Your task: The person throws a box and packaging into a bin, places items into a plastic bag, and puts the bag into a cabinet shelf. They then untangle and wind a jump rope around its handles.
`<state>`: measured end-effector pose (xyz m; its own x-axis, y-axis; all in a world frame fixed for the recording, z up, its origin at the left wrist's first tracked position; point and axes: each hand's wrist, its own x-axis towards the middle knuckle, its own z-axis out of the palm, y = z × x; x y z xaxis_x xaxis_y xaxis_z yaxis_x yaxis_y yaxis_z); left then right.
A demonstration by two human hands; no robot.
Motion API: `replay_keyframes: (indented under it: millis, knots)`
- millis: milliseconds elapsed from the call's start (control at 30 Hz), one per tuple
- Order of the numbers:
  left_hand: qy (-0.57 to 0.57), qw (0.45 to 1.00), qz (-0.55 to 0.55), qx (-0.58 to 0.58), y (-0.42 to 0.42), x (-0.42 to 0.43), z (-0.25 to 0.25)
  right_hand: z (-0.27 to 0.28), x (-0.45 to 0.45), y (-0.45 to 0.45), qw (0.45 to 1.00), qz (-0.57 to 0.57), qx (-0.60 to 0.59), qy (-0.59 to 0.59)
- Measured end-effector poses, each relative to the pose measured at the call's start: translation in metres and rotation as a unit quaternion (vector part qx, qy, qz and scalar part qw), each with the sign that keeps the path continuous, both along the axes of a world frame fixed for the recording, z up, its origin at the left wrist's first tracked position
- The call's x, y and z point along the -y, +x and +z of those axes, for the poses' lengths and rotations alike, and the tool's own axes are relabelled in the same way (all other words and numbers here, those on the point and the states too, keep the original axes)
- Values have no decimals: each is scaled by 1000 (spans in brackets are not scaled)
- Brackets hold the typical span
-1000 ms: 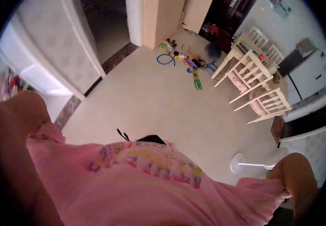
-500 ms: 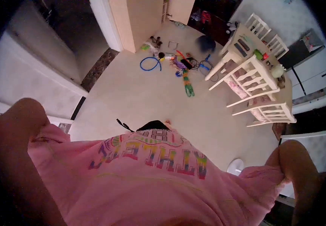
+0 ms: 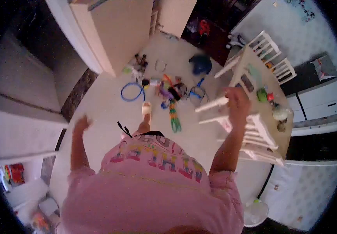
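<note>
My left hand [image 3: 82, 123] hangs out over the pale floor on the left, its fingers a little apart and nothing seen in them. On the right, my right hand [image 3: 238, 102] is held up in front of the white chairs and table edge. Its fingers look curled but are blurred, and no object shows in it. Ahead on the floor lie a blue hoop-shaped tube [image 3: 132, 98], a green and orange bundle of cord [image 3: 174, 117], a racket [image 3: 198, 93] with a blue handle and a dark blue cap-like item [image 3: 200, 64].
A white chair [image 3: 254, 134] stands at the near side of a cream table [image 3: 283, 113] holding several small items. A pale cabinet [image 3: 116, 31] rises at the far left, beside a doorway. A clear bin [image 3: 256, 213] sits low on the right. My slippered foot [image 3: 146, 111] is forward.
Both hands have come into view, my left at the left and my right rising near the chairs. One foot has stepped forward, and the floor items appear nearer.
</note>
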<state>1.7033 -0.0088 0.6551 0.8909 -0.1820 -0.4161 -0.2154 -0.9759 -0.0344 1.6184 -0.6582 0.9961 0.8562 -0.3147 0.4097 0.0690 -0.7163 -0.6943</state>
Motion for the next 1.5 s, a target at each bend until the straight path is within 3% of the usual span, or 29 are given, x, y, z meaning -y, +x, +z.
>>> replay_keyframes:
  millis: [33, 67, 100, 167, 233, 300, 333, 400, 433, 500, 533, 600, 667, 700, 733, 767, 800, 833, 867, 900, 967, 1100, 1200, 1233, 1300, 1333, 1367, 1400, 1500]
  knots:
    - [53, 971, 44, -231, 6, -25, -67, -30, 11, 38, 999, -18, -28, -8]
    - [57, 934, 90, -341, -1, -27, -93, -77, 32, 65, 993, -29, -54, -99]
    - [32, 915, 136, -379, -2, -16, -97, -132, 53, 86, 978, -44, -78, -187]
    - [-32, 892, 205, -401, 8, 27, -96, -225, 92, 102, 962, -40, -188, -194]
    - [-82, 880, 236, -405, 41, 65, -95, -237, 96, 115, 936, -29, -315, -153]
    - [-120, 879, 243, -393, 85, 95, -97, -256, 105, 124, 866, -16, -421, -267]
    - [-141, 882, 246, -376, 115, 105, -103, -277, 109, 125, 872, -18, -429, -234]
    - [-334, 870, 239, -272, 174, 106, -147, -305, 126, 123, 878, -18, -448, -165]
    - [-409, 843, 223, -271, 215, 127, -91, -324, 134, 121, 864, -9, -467, -186]
    - [-511, 820, 242, -90, 268, 150, -101, -355, 149, 133, 837, 8, -496, -231]
    - [-536, 790, 280, -97, 289, 175, -78, -365, 156, 149, 796, 8, -564, -222]
    - [-584, 723, 353, -104, 333, 244, 5, -428, 186, 168, 788, 76, -563, -237]
    - [-548, 723, 407, -101, 357, 259, -5, -537, 240, 172, 830, 227, -397, -319]
    - [-529, 721, 436, -100, 366, 267, -15, -538, 260, 198, 820, 255, -416, -298]
    - [-638, 634, 424, -107, 364, 247, -61, -516, 279, 239, 805, 244, -477, -254]
    - [-480, 822, 304, -45, 355, 232, -118, -493, 302, 286, 787, 230, -531, -215]
    - [-270, 943, 187, 45, 349, 222, -168, -482, 325, 332, 771, 222, -566, -190]
    - [-416, 831, 367, -33, 337, 247, -167, -475, 348, 386, 762, 227, -578, -182]
    - [-524, 655, 542, -50, 324, 274, -163, -474, 373, 437, 755, 238, -586, -175]
    - [-547, 576, 607, -12, 316, 312, -126, -477, 396, 489, 748, 255, -588, -172]
    - [-363, 523, 762, -117, 276, 334, -194, -478, 428, 602, 757, 300, -555, -168]
    - [-324, 716, 590, -187, 269, 493, -185, -444, 466, 789, 842, 249, -479, -13]
    - [-326, 768, 527, -163, 312, 546, -185, -406, 494, 870, 843, 101, -392, 355]
    - [-324, 784, 509, -144, 324, 552, -187, -397, 499, 888, 846, 109, -382, 356]
    - [-309, 824, 465, -97, 353, 544, -193, -381, 495, 912, 856, 150, -389, 305]
    - [-297, 848, 435, -66, 361, 537, -203, -386, 494, 913, 894, 219, -386, 70]
    - [-284, 868, 405, -35, 371, 528, -218, -402, 497, 913, 877, 279, -354, -168]
    - [-266, 874, 407, -29, 404, 527, -201, -421, 496, 916, 809, 322, -293, -395]
    - [-291, 838, 462, -19, 543, 545, -114, -448, 469, 908, 813, 261, -463, -239]
